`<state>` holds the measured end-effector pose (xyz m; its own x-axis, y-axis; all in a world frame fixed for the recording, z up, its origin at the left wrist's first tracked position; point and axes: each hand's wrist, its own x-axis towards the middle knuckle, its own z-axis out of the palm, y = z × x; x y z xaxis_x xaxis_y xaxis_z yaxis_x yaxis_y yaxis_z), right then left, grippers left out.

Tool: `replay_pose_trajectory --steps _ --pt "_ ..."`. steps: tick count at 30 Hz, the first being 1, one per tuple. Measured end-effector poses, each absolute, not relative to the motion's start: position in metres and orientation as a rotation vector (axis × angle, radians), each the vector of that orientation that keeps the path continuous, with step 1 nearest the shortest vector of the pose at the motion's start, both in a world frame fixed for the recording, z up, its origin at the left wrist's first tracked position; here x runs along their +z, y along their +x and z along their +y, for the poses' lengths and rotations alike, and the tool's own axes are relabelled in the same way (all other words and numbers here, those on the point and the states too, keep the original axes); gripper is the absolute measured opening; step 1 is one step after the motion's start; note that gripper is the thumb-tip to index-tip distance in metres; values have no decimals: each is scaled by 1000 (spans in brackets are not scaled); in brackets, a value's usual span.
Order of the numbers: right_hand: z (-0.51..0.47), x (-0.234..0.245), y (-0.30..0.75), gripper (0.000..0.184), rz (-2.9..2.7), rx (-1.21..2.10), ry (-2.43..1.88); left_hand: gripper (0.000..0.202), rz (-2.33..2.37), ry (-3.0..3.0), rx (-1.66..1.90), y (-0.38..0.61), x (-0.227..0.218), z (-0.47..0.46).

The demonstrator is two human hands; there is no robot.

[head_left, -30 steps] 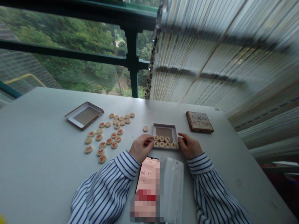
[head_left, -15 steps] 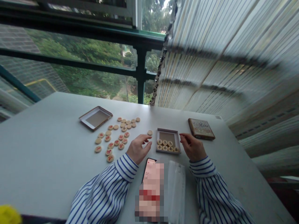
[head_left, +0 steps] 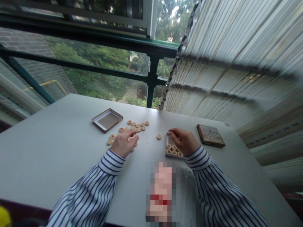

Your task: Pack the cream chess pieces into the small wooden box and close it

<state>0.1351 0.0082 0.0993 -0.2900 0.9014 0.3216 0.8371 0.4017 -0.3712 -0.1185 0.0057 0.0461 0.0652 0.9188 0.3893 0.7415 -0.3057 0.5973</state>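
My left hand (head_left: 124,144) hovers over the loose Chinese chess pieces (head_left: 139,129) left of centre. Its thumb and fingers are a little apart, with nothing visibly held, and it hides several pieces; a red-marked one (head_left: 130,139) shows between thumb and fingers. My right hand (head_left: 186,141) is over the shallow open box (head_left: 167,138), fingers curled together near the box's far left corner. Whether a piece is between those fingertips is hidden. Inside the box, black-marked pieces (head_left: 174,152) lie in rows along the near side, partly covered by this hand. A single blank-side-up piece (head_left: 159,137) rests left of the box.
An upturned box lid (head_left: 107,120) lies at the far left of the pieces. At the right is a closed printed box (head_left: 210,135). A blurred-out phone (head_left: 162,186) and a clear plastic bag (head_left: 187,192) lie near me. A window and a string curtain border the white table (head_left: 59,151).
My left hand has moved left, from beside the box to over the loose pieces. My right hand has shifted left from the box's right edge to above it. The view has turned slightly left.
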Motion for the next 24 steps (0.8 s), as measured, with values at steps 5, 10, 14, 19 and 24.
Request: replay_pose_trajectory --steps 5,10,14,19,24 --pt "17 101 113 25 -2306 175 -1442 26 1726 2106 1011 -136 43 10" --pt "26 97 97 24 -2399 171 -1429 26 1742 2120 950 -141 39 15" --pt "32 93 86 24 -2454 216 -1422 26 1769 2147 884 -140 35 24" --pt "38 85 74 24 -2502 222 -1420 27 1852 2198 801 -135 28 36" --pt "40 78 64 22 -2532 245 -1416 22 1881 2224 757 -131 20 45"
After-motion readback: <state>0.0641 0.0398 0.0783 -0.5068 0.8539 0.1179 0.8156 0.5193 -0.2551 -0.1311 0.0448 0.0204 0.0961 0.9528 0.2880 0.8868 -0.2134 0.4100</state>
